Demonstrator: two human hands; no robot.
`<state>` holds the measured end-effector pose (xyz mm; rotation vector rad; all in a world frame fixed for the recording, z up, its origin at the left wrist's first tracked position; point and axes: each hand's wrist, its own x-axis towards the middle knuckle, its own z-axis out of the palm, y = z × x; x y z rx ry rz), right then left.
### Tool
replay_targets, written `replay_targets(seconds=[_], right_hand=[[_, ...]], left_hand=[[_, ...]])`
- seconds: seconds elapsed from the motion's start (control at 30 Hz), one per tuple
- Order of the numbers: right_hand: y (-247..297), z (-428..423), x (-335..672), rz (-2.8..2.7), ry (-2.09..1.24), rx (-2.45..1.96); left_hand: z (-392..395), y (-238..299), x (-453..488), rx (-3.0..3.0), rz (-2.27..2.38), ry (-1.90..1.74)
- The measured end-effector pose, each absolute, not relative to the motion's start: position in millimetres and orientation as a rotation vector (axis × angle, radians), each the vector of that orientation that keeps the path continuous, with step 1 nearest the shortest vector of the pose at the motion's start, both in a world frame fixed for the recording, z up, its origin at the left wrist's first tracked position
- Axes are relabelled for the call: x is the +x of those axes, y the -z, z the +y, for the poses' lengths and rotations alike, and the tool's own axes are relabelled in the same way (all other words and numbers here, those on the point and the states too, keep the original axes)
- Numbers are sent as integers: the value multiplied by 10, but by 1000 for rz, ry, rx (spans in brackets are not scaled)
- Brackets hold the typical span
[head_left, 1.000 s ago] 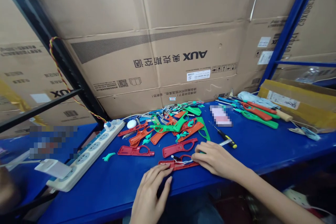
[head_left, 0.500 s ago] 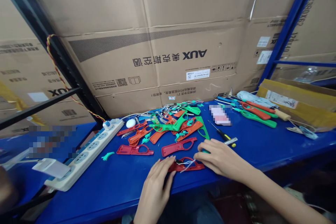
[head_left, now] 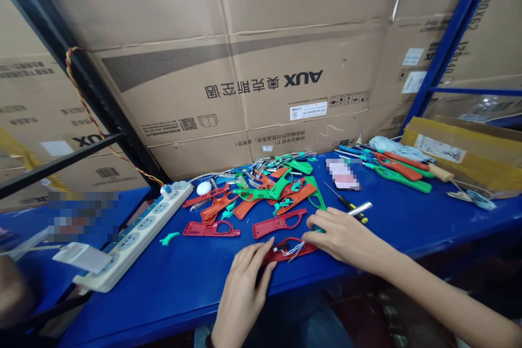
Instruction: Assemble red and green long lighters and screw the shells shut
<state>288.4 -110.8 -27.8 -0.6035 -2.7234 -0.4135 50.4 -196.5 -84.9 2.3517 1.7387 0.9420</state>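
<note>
A red lighter casing half lies near the table's front edge, with white wires and a small black part inside it. My left hand pinches its left end between thumb and fingers. At the other end, my right hand is closed on a teal-green trigger piece, mostly hidden by the fingers. A silver tube shows beyond the back of my right hand; whether the hand holds it I cannot tell. Just behind lie two more red casing halves, one nearer and another to the left.
Orange and green casings are piled at the back with small metal parts. A power strip stands left. To the right are a screwdriver, a phone-like object, assembled lighters and a cardboard box. Another person's hand shows far left.
My right hand has shifted slightly up, and the silver tube with it. The white wires now sit more bunched within the red casing half. My left hand keeps its hold.
</note>
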Motion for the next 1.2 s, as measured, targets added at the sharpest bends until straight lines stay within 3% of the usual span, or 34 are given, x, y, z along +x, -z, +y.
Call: replay_targets(seconds=[0.67,1.2], right_hand=[[260,-1136,2879,-2708,279,-814],[214,-1163,2851,-2584,408,-661]], left_hand=[[-1957,791,520,2431,1635,-854],[-1961,829,520,2380,1678,-922]])
